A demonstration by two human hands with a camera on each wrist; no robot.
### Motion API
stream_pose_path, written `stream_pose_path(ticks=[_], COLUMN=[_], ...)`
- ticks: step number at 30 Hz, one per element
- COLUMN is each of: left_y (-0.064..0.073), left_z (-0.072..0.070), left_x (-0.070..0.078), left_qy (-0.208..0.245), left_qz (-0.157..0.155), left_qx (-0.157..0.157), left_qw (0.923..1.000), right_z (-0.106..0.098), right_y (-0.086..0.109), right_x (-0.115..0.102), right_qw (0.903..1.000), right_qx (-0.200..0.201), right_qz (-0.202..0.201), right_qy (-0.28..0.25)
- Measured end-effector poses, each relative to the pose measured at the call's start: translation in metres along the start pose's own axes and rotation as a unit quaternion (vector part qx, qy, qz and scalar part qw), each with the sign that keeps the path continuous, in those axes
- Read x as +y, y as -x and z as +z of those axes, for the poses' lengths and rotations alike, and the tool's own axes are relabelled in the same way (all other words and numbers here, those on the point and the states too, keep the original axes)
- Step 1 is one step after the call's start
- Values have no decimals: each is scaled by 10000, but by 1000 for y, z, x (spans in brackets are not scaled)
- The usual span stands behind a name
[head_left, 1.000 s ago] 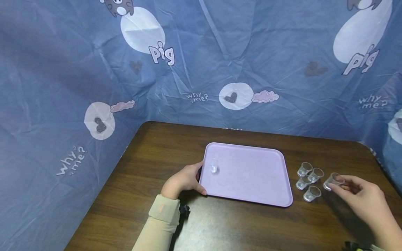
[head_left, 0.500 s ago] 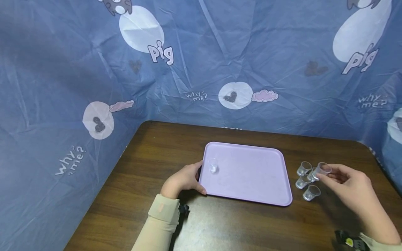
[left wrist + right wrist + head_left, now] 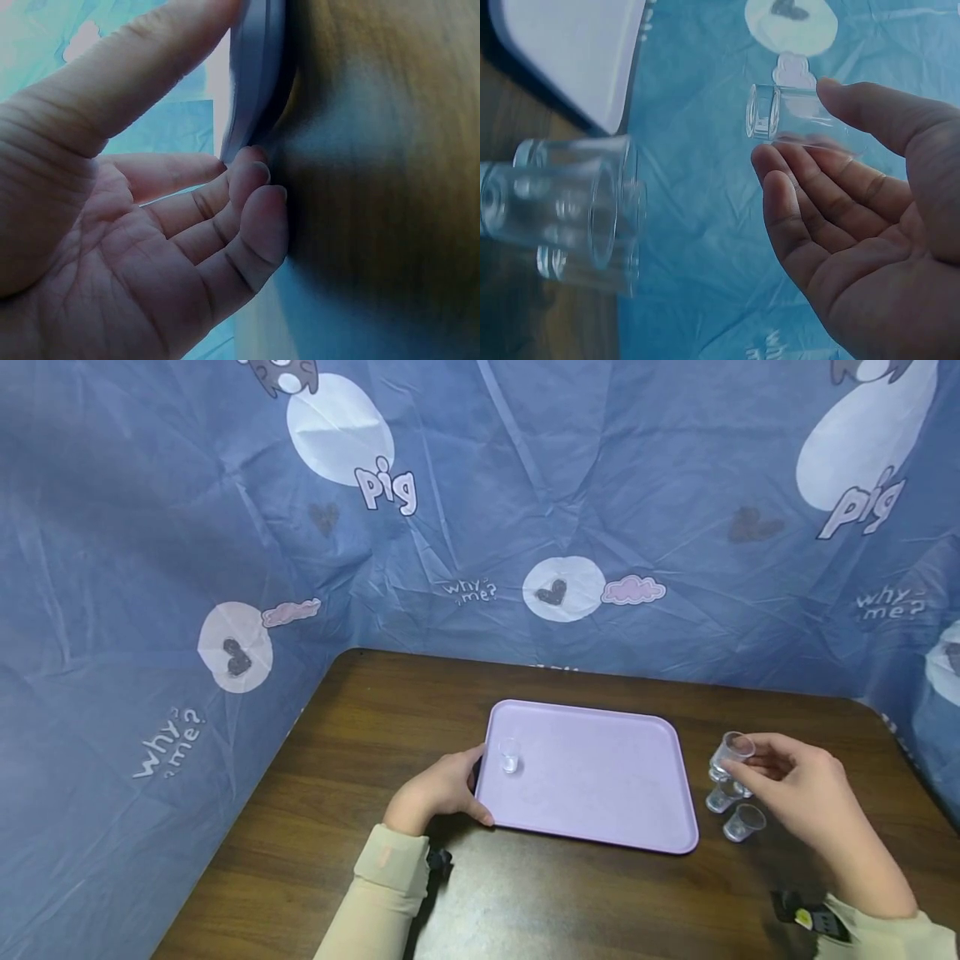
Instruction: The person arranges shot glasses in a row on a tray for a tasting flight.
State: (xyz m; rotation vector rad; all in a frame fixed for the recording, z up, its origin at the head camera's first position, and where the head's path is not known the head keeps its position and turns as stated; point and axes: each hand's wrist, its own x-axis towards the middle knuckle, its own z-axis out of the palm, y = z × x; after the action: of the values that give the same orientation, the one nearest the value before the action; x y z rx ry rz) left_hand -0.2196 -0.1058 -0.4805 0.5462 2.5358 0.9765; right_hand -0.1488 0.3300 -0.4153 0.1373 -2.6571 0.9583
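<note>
Right hand is pinching a transparent tapered cup above matching cups, left hand is gripping a lilac rectangular tray at its left, another clear cup is standing on it.

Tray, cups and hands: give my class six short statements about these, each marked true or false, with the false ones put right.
1. The right hand holds a cup. True.
2. The left hand touches the tray. True.
3. The tray is green. False: it is light purple.
4. The tray bears three cups. False: it bears one cup.
5. The table is brown. True.
6. The held cup is above the tray. False: it is to the tray's right.
</note>
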Motion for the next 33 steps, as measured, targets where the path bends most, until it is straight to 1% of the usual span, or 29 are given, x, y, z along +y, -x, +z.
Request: stream_pose_path(ticks=[10,17,21,26,33], left_y=[-2,-2,-2,-2,-2], left_z=[1,1,1,1,1], left_x=[0,-2,-2,-2,-3], left_qy=[-38,-44,-39,-16,-37], left_qz=[10,10,-24,-33,-18], left_qx=[33,40,32,37,43], left_qw=[10000,10000,10000,10000,10000], right_z=[27,45,57,72,94], right_y=[-7,-13,-17,-24,-32], right_x=[-26,-44,-50,-56,-61], right_qw=[9991,9979,9969,9944,9917], right_qx=[-171,-454,-572,-669,-807], right_qz=[-354,-359,-342,-463,-598], right_qy=[-155,-277,-407,-677,-808])
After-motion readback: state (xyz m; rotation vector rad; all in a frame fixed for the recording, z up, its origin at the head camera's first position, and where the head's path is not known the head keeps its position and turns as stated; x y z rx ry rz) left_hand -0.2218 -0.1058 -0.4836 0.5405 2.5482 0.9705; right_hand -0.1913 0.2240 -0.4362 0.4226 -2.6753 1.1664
